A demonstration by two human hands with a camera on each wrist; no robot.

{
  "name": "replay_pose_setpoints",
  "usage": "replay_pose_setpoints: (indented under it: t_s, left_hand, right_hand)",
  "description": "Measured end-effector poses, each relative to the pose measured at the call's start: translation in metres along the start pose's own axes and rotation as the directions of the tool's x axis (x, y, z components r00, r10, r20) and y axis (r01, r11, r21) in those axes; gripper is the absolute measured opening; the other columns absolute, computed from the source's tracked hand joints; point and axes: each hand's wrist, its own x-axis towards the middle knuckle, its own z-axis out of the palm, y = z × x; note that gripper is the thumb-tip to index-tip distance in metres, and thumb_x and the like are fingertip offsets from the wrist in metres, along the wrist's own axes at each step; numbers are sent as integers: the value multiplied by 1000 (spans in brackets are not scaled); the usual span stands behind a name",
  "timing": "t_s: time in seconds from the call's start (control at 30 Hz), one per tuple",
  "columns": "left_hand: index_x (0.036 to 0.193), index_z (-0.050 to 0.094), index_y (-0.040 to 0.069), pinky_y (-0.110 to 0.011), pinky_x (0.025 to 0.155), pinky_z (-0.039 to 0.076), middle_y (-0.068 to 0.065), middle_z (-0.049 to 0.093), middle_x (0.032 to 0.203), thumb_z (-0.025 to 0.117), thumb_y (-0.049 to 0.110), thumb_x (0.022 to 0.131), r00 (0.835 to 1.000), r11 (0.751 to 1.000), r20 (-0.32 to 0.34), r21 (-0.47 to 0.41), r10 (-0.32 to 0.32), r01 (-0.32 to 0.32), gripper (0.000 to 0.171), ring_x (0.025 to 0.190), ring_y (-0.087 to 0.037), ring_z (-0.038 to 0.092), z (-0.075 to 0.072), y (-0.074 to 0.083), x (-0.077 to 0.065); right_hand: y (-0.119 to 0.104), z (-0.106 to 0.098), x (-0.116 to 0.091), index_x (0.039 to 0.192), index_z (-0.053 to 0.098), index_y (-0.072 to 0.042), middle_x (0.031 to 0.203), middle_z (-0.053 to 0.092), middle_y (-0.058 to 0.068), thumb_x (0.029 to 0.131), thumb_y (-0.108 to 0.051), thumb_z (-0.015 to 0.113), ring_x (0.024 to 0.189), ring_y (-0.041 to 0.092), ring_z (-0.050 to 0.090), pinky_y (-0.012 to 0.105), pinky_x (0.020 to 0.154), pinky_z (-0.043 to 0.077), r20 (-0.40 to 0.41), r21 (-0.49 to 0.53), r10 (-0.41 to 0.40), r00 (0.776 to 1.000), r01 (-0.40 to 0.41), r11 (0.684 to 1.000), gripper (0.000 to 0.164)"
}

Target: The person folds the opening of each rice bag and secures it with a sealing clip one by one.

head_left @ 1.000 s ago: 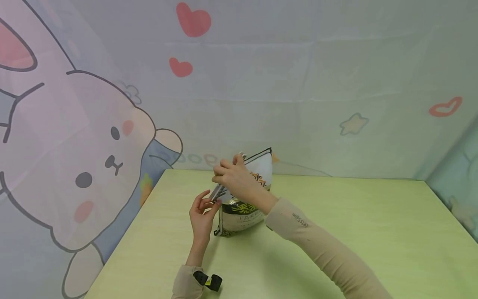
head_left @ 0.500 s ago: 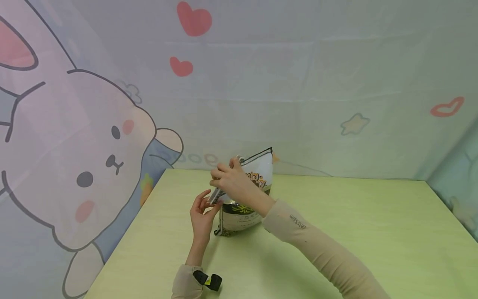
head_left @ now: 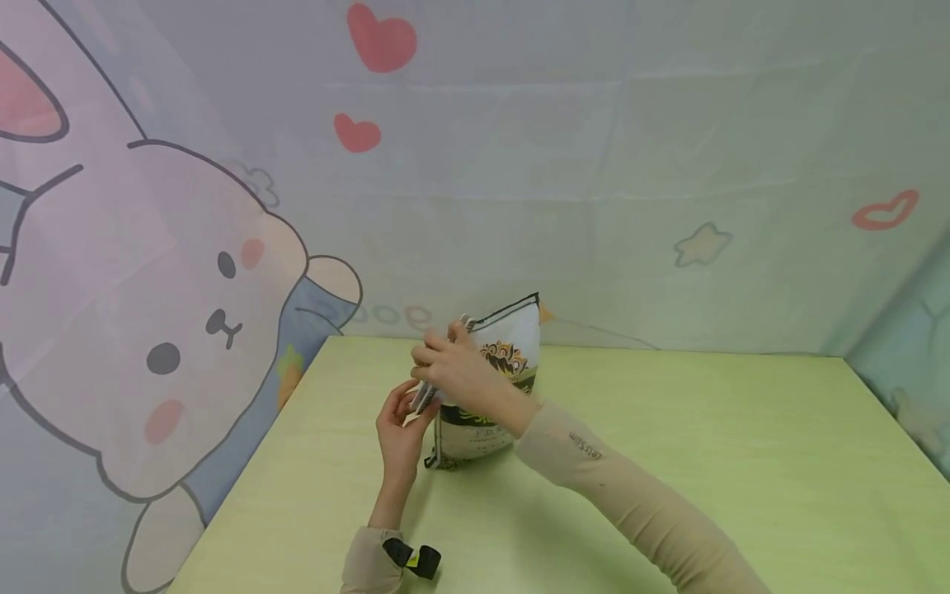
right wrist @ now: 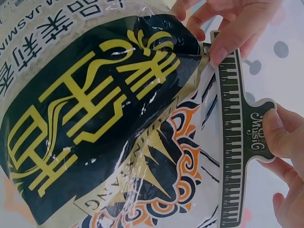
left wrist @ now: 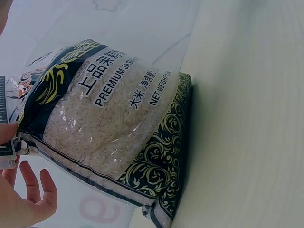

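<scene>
A clear plastic bag of rice [head_left: 486, 441] with black, gold and white print stands on the table, its upper part leaning back. A long clip [right wrist: 232, 137] printed with piano keys, ruler marks and "Music" lies across the bag's upper side edge. My right hand [head_left: 467, 375] pinches the clip's handle, thumb on the lettered face in the right wrist view. My left hand [head_left: 401, 433] pinches the clip's near end beside the bag's edge, its thumb [right wrist: 230, 45] over the clip. In the left wrist view, only part of that clip end shows.
The pale green table [head_left: 705, 462] extends around the bag. Behind it hangs a cloth backdrop [head_left: 594, 165] with a rabbit, hearts and a star. A black strap [head_left: 411, 558] sits on the left sleeve.
My right hand and the clip have shifted a little left and down, uncovering more of the bag's print. The left hand stays nearly in place, as does the bag's base.
</scene>
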Motion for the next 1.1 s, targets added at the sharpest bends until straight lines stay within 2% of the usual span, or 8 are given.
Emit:
replay_pose_setpoints:
  t_s: [0.17, 0.3, 0.5, 0.73, 1.1]
  left_hand:
    - [111, 56, 4, -17, 68, 50, 10, 63, 85, 70, 5, 75, 1000, 1000, 11, -15, 2, -2, 39, 78, -3, 58, 0, 0, 0]
    - [111, 56, 5, -18, 69, 49, 10, 62, 87, 70, 6, 75, 1000, 1000, 5, 7, -4, 4, 39, 81, -3, 59, 0, 1, 0]
    - [108, 57, 6, -19, 69, 48, 12, 63, 86, 70, 4, 74, 1000, 1000, -5, 15, -22, 22, 36, 81, -2, 59, 1, 1, 0]
    - [106, 58, 8, -17, 68, 50, 14, 63, 84, 70, 3, 74, 1000, 1000, -7, 7, -4, 4, 35, 81, -2, 59, 0, -1, 1]
    - [107, 58, 6, -17, 67, 50, 8, 62, 86, 70, 3, 73, 1000, 1000, -9, 8, 5, -5, 35, 77, -2, 58, 0, -1, 1]
  right_hand:
    - [-3, 1, 0, 87, 69, -29, 88, 55, -12, 71, -25, 72, 81, 9, 42, 34, 78, 26, 17, 10, -1, 1000, 1, 1000, 16]
    - [-5, 0, 0, 89, 69, -28, 87, 55, -13, 70, -26, 72, 82, 9, 42, 34, 79, 26, 31, 18, -4, 1000, 4, 1000, 20]
    - [-7, -1, 1, 92, 69, -28, 89, 56, -12, 70, -25, 71, 83, 9, 42, 34, 79, 25, 57, 10, -12, 998, 11, 1000, 22]
    - [-10, -1, 2, 93, 69, -29, 88, 55, -13, 73, -28, 67, 83, 10, 41, 32, 78, 23, 72, -17, -20, 997, 21, 1000, 21]
    - [-8, -5, 4, 90, 70, -28, 88, 55, -12, 72, -27, 67, 83, 9, 42, 31, 78, 24, 79, -17, -27, 996, 29, 999, 18]
